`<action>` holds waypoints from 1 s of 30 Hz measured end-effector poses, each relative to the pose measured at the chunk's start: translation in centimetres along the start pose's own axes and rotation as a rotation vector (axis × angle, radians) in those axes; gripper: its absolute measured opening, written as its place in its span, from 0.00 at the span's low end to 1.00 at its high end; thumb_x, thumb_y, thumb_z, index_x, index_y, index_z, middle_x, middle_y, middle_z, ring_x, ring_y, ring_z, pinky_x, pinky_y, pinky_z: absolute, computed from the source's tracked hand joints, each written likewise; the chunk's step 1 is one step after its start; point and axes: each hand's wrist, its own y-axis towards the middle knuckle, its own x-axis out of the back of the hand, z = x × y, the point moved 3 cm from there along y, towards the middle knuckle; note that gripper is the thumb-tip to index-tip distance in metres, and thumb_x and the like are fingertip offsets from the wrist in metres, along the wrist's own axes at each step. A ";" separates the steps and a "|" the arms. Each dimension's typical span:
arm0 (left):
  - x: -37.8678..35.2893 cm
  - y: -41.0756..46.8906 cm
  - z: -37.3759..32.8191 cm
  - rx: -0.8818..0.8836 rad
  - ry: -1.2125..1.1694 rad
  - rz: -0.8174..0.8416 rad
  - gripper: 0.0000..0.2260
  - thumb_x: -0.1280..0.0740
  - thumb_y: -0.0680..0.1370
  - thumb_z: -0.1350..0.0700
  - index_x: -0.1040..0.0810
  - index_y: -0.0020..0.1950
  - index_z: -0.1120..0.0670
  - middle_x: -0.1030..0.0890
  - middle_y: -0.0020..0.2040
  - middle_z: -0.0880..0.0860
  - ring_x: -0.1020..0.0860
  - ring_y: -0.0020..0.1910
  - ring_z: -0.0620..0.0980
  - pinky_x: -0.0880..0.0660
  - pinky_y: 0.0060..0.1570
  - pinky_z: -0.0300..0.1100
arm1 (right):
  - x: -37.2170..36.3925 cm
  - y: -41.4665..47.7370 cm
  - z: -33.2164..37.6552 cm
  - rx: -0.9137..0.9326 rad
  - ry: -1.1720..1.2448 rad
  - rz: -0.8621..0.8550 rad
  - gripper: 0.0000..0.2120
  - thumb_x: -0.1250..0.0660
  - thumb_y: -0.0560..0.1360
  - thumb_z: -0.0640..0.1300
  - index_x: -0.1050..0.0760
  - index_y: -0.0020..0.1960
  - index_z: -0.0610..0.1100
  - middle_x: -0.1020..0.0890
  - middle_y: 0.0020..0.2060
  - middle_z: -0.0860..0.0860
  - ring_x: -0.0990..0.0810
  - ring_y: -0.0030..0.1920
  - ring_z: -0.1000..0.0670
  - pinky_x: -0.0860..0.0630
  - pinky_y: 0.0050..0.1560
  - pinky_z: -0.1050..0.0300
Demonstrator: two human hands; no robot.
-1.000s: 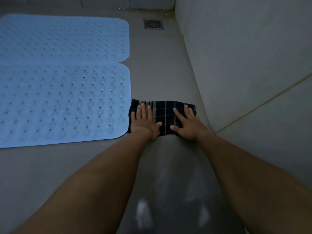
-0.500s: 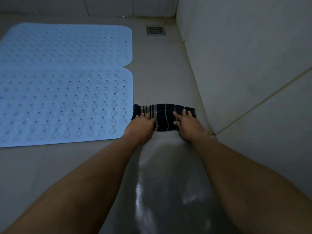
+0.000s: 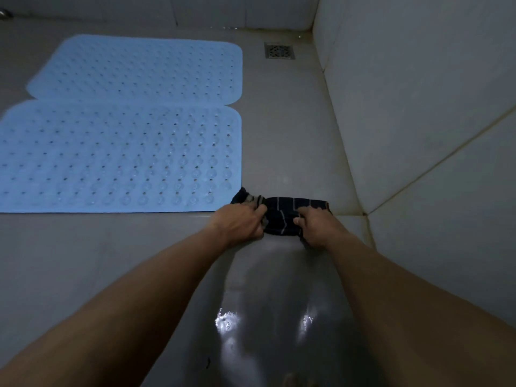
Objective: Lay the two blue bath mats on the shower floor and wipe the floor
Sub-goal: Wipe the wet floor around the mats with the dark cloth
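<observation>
Grip: your left hand (image 3: 240, 223) and right hand (image 3: 315, 226) clutch dark striped cloth (image 3: 282, 216) ends; axis crosswise, left end at perforated blue rubber mat (image 3: 120, 157) corner.

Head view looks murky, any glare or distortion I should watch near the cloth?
Head view: dim; two bright glare patches on the wet grey shower floor nearer than the dark striped cloth; wide-angle lens bows grout lines on the white tiled wall; cloth stripes faintly legible.

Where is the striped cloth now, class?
Head view, right of centre: the cloth lies between the nearer mat and the side wall, gripped by left hand and right hand.
</observation>
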 end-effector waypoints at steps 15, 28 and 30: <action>-2.8 -3.5 -1.3 0.219 -0.212 -0.167 0.23 0.52 0.84 0.45 0.37 0.74 0.56 0.37 0.77 0.58 0.41 0.77 0.56 0.44 0.75 0.55 | -1.7 -2.5 2.7 0.112 -0.218 -0.303 0.22 0.45 0.82 0.54 0.32 0.71 0.43 0.22 0.63 0.40 0.25 0.63 0.39 0.29 0.61 0.45; -4.6 -6.0 -1.4 0.518 -0.145 -0.043 0.32 0.54 0.82 0.43 0.52 0.80 0.60 0.51 0.81 0.60 0.58 0.80 0.59 0.63 0.76 0.60 | -6.7 -2.6 4.1 0.104 -0.196 -0.343 0.28 0.50 0.83 0.52 0.50 0.81 0.48 0.45 0.80 0.45 0.49 0.79 0.44 0.52 0.78 0.42; -4.9 -5.8 -1.5 0.443 -0.221 -0.066 0.30 0.54 0.83 0.46 0.54 0.80 0.62 0.52 0.81 0.60 0.58 0.80 0.57 0.60 0.77 0.56 | -6.3 -2.6 3.8 0.133 -0.211 -0.363 0.28 0.48 0.83 0.54 0.48 0.80 0.48 0.42 0.79 0.44 0.47 0.79 0.44 0.51 0.77 0.42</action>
